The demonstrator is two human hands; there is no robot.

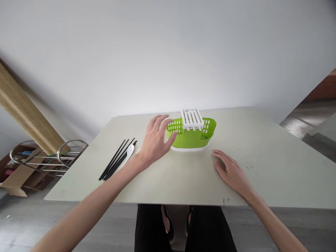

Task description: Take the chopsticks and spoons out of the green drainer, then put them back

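Observation:
A green utensil basket (189, 140) with pierced sides and a white base stands towards the back of the table. Across its middle sits a white slotted rack (193, 118) with small hooks along the front. My left hand (156, 135) is raised beside the basket's left end, fingers apart and holding nothing; I cannot tell whether the fingertips touch the rim. Left of that hand lie several black chopsticks (115, 160) and a white spoon (130, 150), its lower part partly hidden by my forearm. My right hand (232, 173) rests on the tabletop right of the basket, fingers stretched out.
The pale table (183, 185) stands against a white wall (168, 56). On the left are a metal rack (65, 157), a leaning long wooden board (28, 108) and an opened cardboard box (23, 175). My legs show below the table's front edge.

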